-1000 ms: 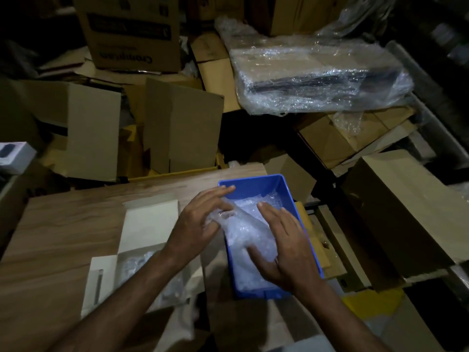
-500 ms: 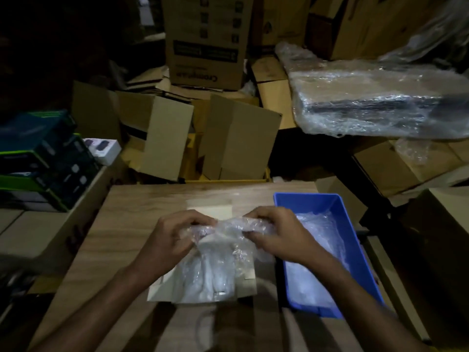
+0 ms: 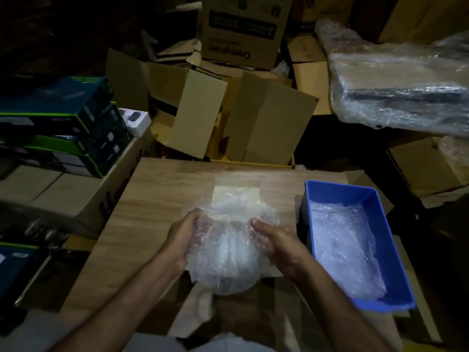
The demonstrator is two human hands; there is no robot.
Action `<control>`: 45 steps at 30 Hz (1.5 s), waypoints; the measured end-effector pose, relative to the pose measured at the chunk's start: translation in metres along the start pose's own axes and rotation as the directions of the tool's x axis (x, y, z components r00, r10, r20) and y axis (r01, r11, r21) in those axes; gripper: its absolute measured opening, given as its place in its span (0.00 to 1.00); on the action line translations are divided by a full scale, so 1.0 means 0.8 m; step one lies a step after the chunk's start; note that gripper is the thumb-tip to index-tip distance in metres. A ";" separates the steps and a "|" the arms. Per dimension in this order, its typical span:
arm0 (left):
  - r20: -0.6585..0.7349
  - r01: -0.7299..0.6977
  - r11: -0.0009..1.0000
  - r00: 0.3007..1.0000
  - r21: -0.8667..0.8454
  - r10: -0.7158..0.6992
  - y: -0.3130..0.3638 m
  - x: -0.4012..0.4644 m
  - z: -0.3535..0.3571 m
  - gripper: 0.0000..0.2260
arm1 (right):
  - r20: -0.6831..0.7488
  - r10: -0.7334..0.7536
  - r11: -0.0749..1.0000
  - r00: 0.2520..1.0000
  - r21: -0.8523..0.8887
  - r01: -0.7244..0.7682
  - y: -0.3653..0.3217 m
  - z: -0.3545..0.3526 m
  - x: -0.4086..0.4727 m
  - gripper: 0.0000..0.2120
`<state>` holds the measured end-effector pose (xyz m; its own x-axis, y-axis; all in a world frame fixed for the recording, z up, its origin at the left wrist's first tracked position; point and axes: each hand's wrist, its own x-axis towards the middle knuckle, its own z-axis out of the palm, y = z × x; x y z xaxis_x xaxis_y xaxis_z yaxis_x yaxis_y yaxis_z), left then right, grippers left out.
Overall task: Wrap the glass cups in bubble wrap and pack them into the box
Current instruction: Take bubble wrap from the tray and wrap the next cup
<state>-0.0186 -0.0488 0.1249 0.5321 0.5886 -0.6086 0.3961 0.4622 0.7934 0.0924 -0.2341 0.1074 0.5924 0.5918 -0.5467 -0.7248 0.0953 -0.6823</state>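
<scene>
Left hand [image 3: 186,237] and right hand [image 3: 274,240] clamp a bubble wrap bundle [image 3: 224,260] mid-bench; should tuck loose wrap snug, then lower into white box [image 3: 237,196].

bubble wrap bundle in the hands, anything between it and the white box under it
Nothing visible. Both the left hand and the right hand grip the bubble wrap bundle directly above the white box on the wooden table. The bundle hides most of the box's opening, so its inside cannot be checked.
</scene>
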 end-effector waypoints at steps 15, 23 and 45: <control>0.028 -0.269 0.961 0.963 0.063 0.268 -0.025 0.013 -0.057 0.22 | -0.009 -0.392 0.708 0.920 -0.642 0.295 0.019 -0.025 0.005 0.18; 0.336 -0.227 0.962 0.927 0.149 0.166 -0.001 0.028 -0.094 0.29 | 0.039 -0.459 0.505 0.888 -0.811 0.297 0.010 -0.028 0.011 0.28; 0.491 -0.603 0.522 0.796 0.603 0.353 0.018 0.042 -0.075 0.15 | 0.195 -0.294 0.429 0.936 -0.848 0.312 -0.045 -0.044 0.004 0.10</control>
<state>-0.0400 0.0177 0.1152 0.9311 0.3060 -0.1985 0.3370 -0.5138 0.7889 0.1327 -0.2641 0.1133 0.6989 0.6818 -0.2160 0.1721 -0.4535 -0.8745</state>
